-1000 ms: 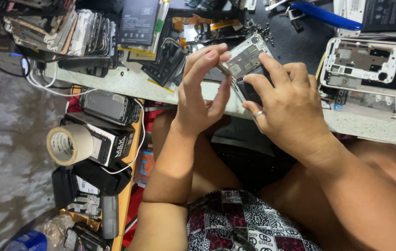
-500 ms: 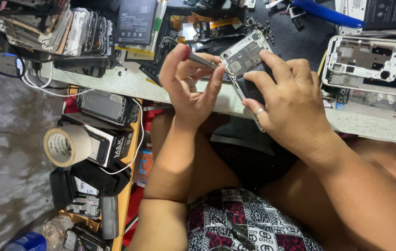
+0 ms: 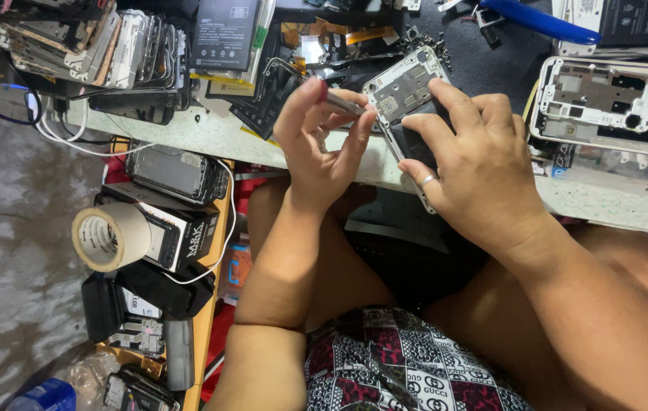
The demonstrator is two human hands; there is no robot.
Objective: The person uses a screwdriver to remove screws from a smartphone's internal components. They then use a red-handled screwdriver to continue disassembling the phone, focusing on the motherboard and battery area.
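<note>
Opened phone (image 3: 407, 95), back cover off and board exposed, lay at the bench edge (image 3: 613, 205) gripped by the right hand (image 3: 476, 171), while the left hand (image 3: 320, 141) pinched a thin screwdriver (image 3: 343, 101) at its corner; disassembly partly done, reassembly outstanding.

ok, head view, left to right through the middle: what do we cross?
Roll of tape → left hand, holding a thin metal tool → opened phone → right hand, holding that phone → second stripped phone frame on the bench.
</note>
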